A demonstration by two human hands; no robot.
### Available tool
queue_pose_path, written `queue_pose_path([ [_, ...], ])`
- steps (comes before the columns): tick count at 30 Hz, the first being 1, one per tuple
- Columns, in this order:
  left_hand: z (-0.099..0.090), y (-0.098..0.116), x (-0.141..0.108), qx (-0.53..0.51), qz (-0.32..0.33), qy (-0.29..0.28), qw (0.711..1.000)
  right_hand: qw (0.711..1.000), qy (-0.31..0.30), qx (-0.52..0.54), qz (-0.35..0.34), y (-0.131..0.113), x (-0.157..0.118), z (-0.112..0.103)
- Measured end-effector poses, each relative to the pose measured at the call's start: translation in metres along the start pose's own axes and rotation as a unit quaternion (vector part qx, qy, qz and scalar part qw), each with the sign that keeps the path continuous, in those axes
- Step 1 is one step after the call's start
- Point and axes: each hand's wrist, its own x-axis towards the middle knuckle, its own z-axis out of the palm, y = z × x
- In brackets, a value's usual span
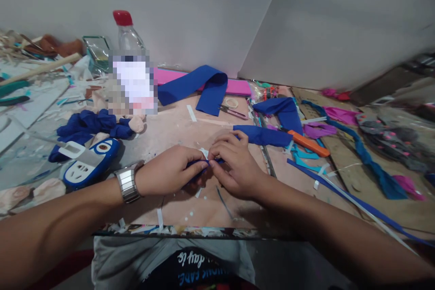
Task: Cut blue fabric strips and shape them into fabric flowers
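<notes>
My left hand [183, 167] is closed, its thumb and fingers pinching a narrow strip of blue fabric [196, 172]. Tip to tip with it, my right hand [234, 158] grips the same strip between thumb and bent fingers. Most of the strip is hidden by the fingers. Just behind my right hand lies a wider folded blue fabric band [267, 136]. Farther back, another blue band [209, 84] lies bent over on the table, beside small thread snips [233, 112] and a roll of tape [232, 103].
To the left are a blue-and-white power strip [91, 163], gathered blue scrunchies [91, 127], and a red-capped bottle [129, 36] behind a blurred phone screen [134, 82]. On the right lie an orange utility knife [309, 143], teal fabric [370, 158] and pink scraps [341, 114]. A wall [204, 13] rises behind.
</notes>
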Motion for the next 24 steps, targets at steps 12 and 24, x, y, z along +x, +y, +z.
queue_pose_path([
  [12, 0.0004, -0.0045, 0.0015, -0.003, 0.003, 0.012, 1.0, 1.0, -0.001, -0.009, -0.004, 0.0005, 0.0008, -0.0002],
  [24, 0.0004, -0.0058, 0.0012, -0.132, -0.074, -0.023, 0.988, 0.999, 0.019, 0.03, -0.012, 0.005, 0.0001, 0.0007],
])
